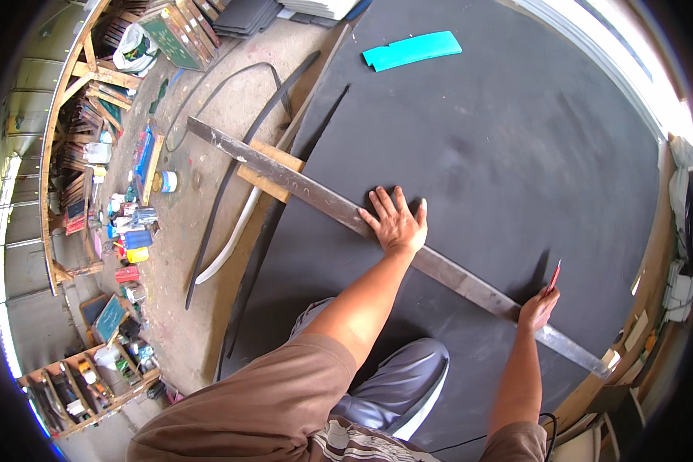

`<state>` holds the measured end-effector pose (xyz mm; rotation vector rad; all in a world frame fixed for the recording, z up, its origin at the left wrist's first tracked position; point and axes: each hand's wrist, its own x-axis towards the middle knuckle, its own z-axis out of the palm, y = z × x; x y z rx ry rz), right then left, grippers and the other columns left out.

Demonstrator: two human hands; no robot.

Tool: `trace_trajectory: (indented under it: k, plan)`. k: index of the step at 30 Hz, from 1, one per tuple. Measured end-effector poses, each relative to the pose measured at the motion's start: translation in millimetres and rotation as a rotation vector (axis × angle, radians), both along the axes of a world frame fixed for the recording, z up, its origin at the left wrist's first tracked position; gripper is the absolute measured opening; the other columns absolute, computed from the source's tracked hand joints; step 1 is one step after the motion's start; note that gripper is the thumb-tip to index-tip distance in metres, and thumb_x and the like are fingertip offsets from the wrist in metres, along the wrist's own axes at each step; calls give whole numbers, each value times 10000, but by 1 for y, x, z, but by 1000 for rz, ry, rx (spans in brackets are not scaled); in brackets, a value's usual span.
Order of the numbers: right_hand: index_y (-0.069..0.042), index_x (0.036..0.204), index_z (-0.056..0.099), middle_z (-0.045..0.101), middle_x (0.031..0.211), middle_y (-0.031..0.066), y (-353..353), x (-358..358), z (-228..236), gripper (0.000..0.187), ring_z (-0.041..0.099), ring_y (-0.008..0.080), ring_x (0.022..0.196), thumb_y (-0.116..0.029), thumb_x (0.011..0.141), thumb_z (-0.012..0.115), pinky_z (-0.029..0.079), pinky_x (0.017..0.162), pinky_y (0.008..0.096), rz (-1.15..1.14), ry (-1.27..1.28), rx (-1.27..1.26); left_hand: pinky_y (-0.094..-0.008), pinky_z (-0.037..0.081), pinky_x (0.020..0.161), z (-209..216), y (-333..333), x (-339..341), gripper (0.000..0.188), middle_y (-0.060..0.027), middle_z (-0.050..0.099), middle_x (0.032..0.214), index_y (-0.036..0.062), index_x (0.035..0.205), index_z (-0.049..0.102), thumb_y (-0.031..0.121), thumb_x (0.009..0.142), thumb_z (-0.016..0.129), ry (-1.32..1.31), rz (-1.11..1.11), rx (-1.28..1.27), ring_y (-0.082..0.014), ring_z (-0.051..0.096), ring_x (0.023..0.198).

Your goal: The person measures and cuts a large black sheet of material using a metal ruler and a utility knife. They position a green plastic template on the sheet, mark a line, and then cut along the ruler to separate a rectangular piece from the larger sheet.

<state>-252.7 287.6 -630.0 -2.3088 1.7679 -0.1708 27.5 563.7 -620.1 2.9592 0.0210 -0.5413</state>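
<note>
A long metal straightedge [462,279] lies slantwise across a large black sheet [485,138], its far-left end sticking out past the sheet's edge. My left hand [398,225] presses flat on the middle of the straightedge, fingers spread over the sheet beyond it. Closer to the other end, my right hand [537,311] is closed around a red pencil [554,276], which points up and away from me. That hand rests at the straightedge, partly covering it. A wooden piece [265,185] sits beneath the straightedge at the sheet's left edge.
A teal strip [413,51] lies on the sheet's far part. Black strips [210,231] and a white curved strip [229,242] are left of it. Paint cans [167,182] and bottles stand on the floor, with a compartmented wooden rack [92,381] at lower left.
</note>
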Motion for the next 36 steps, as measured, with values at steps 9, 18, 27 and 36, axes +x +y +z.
trace_trajectory:
  k: [9,18,27,36]
  plan:
    - [-125,1356,498,631,1304,161,82,-86,-32,315,640,438,1150,-329,1118,462,511,893,542,3,-84,-111,-705,52,1253,-14,94,-68,939,-192,91,1765,135,1697,159,745,1016,370,-23,-20,-165,-441,48,1621]
    - [-88,1257,587,667,951,125,122,-108,-48,279,657,287,881,-315,1096,558,504,774,434,-129,-369,2,-531,390,1176,-56,240,97,775,-278,539,1480,-7,1504,466,557,994,612,-495,273,-387,-453,488,1397]
    - [-106,1178,584,566,835,-27,187,53,27,154,461,33,626,-238,1119,533,371,521,202,35,-963,747,-580,489,1007,-56,258,143,787,-171,757,1123,88,1040,782,684,1071,269,-171,390,-389,-428,650,1157]
    - [-64,1351,630,733,1084,202,285,216,105,315,731,322,968,-134,1045,609,552,895,385,815,-522,716,-486,523,905,-79,265,121,765,-176,763,979,-22,1015,753,703,1024,509,-343,668,-913,-361,701,989]
